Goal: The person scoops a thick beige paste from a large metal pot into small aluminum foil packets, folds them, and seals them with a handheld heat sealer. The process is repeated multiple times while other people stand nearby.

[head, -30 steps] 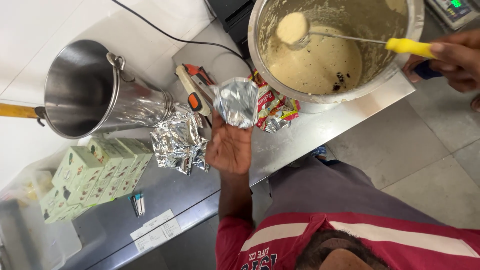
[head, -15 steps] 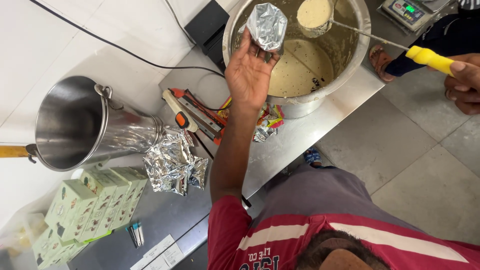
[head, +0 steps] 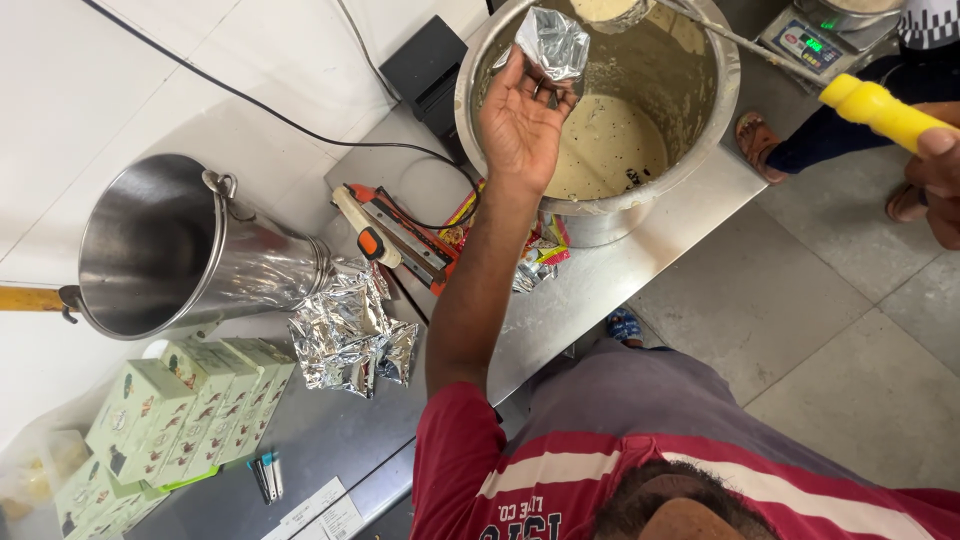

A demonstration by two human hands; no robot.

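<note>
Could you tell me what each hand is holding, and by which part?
Left hand holds silver foil pouch by its lower edge; right hand grips ladle by its yellow handle.

Silver foil pouch (head: 553, 42): crinkled, open-mouthed, held upright over rim of steel pot. Ladle (head: 700, 25): yellow handle, thin metal shaft, bowl w/ beige batter raised above pot, top edge of view.

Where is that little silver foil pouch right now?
The silver foil pouch is in the head view's upper middle, held up by the left hand over the big steel pot of batter.
</note>
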